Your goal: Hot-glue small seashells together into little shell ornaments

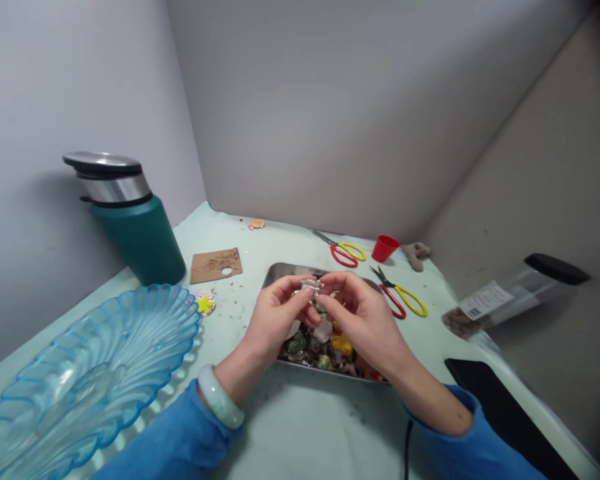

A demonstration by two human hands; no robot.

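Note:
Both my hands meet over a metal tray (280,270). My left hand (285,300) and my right hand (355,310) pinch a small silvery-white piece (311,285) between thumbs and fingertips; its exact kind is too small to make out. Under them, the tray holds a jumble of small bits. Among these are a yellow flower-like piece (342,345), a green lump (297,343) and a pale piece (323,331). My hands hide the tray's upper middle part.
At left are a blue scalloped dish (95,373), a teal bottle (140,237) and a brown card (216,265). Behind and right lie two scissors (347,253) (403,297), a red cup (385,248), a clear jar (510,300) and a black flat object (500,407).

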